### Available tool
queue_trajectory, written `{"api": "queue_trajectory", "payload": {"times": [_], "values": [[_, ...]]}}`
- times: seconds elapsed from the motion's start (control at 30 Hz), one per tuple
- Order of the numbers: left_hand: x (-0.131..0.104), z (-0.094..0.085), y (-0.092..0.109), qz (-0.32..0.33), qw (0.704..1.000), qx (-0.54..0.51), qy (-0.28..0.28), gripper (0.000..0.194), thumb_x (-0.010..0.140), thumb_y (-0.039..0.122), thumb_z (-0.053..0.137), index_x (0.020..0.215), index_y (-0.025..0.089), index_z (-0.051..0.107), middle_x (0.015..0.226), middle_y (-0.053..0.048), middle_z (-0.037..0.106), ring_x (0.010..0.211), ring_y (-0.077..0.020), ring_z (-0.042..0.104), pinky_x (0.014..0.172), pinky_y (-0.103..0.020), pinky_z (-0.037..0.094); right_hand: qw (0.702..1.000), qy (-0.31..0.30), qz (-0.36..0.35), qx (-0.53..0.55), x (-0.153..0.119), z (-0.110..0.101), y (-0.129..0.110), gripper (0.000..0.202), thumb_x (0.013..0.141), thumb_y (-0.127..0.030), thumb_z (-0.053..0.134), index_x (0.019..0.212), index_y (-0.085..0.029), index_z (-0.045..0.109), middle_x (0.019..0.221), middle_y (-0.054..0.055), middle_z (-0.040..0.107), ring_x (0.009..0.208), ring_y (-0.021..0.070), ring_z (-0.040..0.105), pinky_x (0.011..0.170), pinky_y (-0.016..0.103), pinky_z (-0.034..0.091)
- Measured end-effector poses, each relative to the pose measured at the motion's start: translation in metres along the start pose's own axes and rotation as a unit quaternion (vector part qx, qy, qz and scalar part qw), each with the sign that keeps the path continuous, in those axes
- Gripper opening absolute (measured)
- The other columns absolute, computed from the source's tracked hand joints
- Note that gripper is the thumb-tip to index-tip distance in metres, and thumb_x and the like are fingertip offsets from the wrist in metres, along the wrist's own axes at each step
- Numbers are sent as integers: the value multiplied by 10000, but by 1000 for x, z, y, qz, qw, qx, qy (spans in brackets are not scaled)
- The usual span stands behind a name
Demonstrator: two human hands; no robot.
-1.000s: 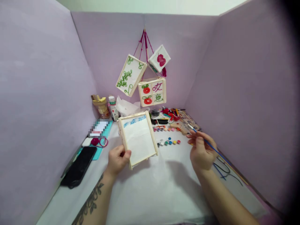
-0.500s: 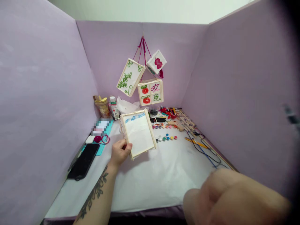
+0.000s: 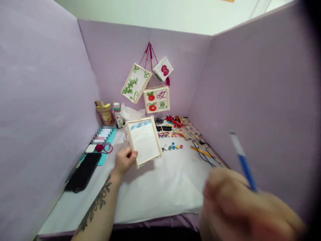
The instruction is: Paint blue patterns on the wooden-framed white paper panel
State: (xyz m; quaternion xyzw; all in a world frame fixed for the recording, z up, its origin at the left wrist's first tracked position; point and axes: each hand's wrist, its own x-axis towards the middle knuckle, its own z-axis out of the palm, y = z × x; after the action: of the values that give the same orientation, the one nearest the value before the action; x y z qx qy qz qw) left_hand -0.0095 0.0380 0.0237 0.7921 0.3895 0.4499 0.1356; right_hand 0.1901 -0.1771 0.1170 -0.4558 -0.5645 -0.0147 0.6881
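Note:
My left hand [image 3: 125,160] is closed on the lower left edge of a wooden-framed paper lantern [image 3: 146,144], held up tilted above the table. Blue strokes run along the top of its white front panel. At the lower right, close to the camera, my right hand [image 3: 233,204] is blurred, its fingers curled. A slim blue-handled paintbrush [image 3: 242,159] with a pale, greyish end sticks up from it. Rows of small paint pots [image 3: 173,147] stand behind the lantern, to its right. The brush's lower part is hidden by my hand.
Painted panels [image 3: 156,99] hang by red cords at the back wall. Along the left lie a black phone [image 3: 84,171] and red cord [image 3: 99,148], with a bottle [image 3: 117,115] and cup [image 3: 105,114] behind. Sticks [image 3: 197,130], cables and tools line the right side.
My right hand has turned, so the brush now stands upright in view at the right. The left hand still holds the lantern at much the same tilt. The whole view has shifted slightly.

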Motion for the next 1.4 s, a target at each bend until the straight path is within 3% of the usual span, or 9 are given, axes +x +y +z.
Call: {"api": "queue_trajectory", "payload": {"times": [0.07, 0.17, 0.33, 0.43, 0.57, 0.73, 0.87, 1.07, 1.4], "values": [[0, 1, -1, 1, 1000, -1, -1, 386, 802, 393, 478, 505, 201, 323, 477, 45, 351, 458, -93, 349, 464, -236, 276, 996, 41, 40, 72, 18, 19, 31, 490, 903, -638, 234, 906, -348, 629, 502, -12, 518, 455, 180, 534, 443, 347, 440], [-1, 1, -1, -1, 1000, -3, -1, 390, 809, 394, 470, 510, 204, 307, 481, 46, 344, 457, -93, 339, 466, -238, 273, 973, 23, 177, 144, 39, 29, 104, 608, 864, -710, 245, 1026, -252, 610, 669, 36, 649, 553, 170, 614, 442, 279, 405], [1, 0, -1, -3, 1000, -2, 5, 394, 806, 396, 470, 509, 205, 297, 474, 47, 329, 454, -91, 325, 458, -237, 266, 951, 45, 297, 67, 38, 7, 226, 454, 702, -554, 666, 935, -165, 637, 791, 55, 682, 657, 166, 637, 561, 277, 471], [2, -2, -1, 0, 1000, 0, 6, 383, 796, 372, 488, 497, 201, 321, 459, 45, 344, 445, -92, 337, 453, -238, 269, 931, 47, 356, 72, 28, -4, 256, 468, 655, -558, 678, 870, -143, 643, 614, 3, 613, 501, 123, 531, 478, 255, 406], [2, -3, 1, -2, 1000, -1, 3, 381, 785, 376, 490, 483, 200, 338, 446, 40, 360, 431, -89, 335, 447, -238, 277, 935, 82, 323, 119, 20, 11, 231, 365, 686, -522, 670, 819, -183, 635, 618, -3, 602, 503, 116, 514, 508, 270, 435], [1, -2, 0, 1, 1000, -11, -10, 392, 770, 387, 501, 474, 201, 325, 438, 45, 342, 416, -83, 317, 427, -234, 259, 943, -44, 267, 194, 0, 73, 156, 209, 777, -429, 646, 803, -223, 628, 719, 23, 657, 661, 169, 628, 625, 308, 511], [-1, -1, -5, 25, 999, -38, -8, 407, 771, 395, 537, 481, 196, 333, 446, 49, 347, 415, -77, 321, 419, -227, 254, 945, -9, 249, 210, -15, 113, 120, 115, 839, -336, 612, 830, -224, 634, 747, 8, 674, 722, 159, 653, 692, 295, 516], [-2, 0, -9, 46, 995, -88, -19, 431, 780, 395, 592, 494, 189, 344, 449, 55, 353, 417, -68, 328, 409, -213, 254, 966, -52, 187, 173, -22, 125, 117, 72, 865, -262, 595, 845, -219, 650, 784, 16, 670, 765, 158, 641, 732, 300, 494], [0, -3, -6, 62, 991, -108, -38, 407, 747, 379, 631, 499, 180, 377, 462, 52, 389, 425, -61, 359, 410, -196, 281, 964, -69, 189, 174, -25, 124, 117, 68, 862, -249, 598, 841, -218, 654, 780, 22, 658, 750, 162, 635, 686, 293, 485]]}}
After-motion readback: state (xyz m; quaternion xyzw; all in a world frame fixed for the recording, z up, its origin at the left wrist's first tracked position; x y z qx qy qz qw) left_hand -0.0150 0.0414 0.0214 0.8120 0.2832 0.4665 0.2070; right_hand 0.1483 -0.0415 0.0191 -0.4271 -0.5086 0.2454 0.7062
